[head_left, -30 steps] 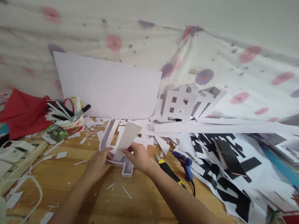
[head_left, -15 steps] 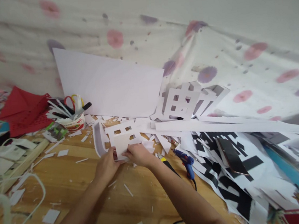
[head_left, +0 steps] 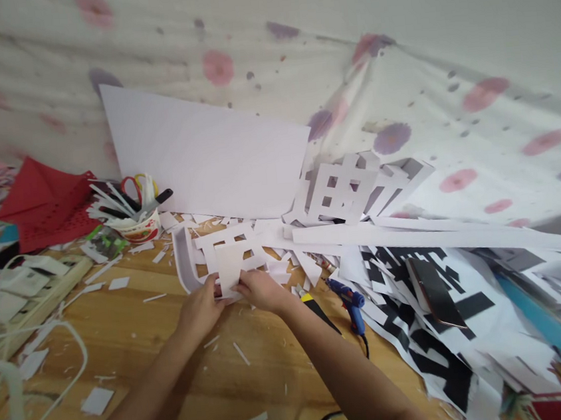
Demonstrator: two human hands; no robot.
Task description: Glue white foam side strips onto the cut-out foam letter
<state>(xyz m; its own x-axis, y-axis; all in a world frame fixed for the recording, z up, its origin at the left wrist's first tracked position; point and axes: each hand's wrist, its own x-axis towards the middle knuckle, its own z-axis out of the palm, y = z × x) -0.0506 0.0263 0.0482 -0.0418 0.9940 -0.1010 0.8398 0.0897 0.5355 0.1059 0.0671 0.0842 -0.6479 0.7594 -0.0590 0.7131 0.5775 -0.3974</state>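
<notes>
A small rectangular piece of white card (head_left: 230,267) stands upright between my two hands, above a flat white cut-out shape (head_left: 208,244) with square openings. My left hand (head_left: 201,310) pinches the card's lower left side. On its lower right side, my right hand (head_left: 263,290) is closed with thumb and fingers. Where the card's bottom edge meets the cut-out is hidden by my fingers. A bent white strip (head_left: 184,263) stands on edge along the left of the cut-out.
To the right lie a blue glue gun (head_left: 350,301), a yellow-and-black cutter (head_left: 320,313) and a dark phone (head_left: 435,292). White cut-out characters (head_left: 341,190) lean at the back. A tub of tools (head_left: 141,230) and a power strip (head_left: 63,289) are left; scraps litter the wooden table (head_left: 195,406).
The small card between my hands now stands more upright and looks narrower, showing more of the cut-out's left part behind it. Both hands have stayed nearly in place.
</notes>
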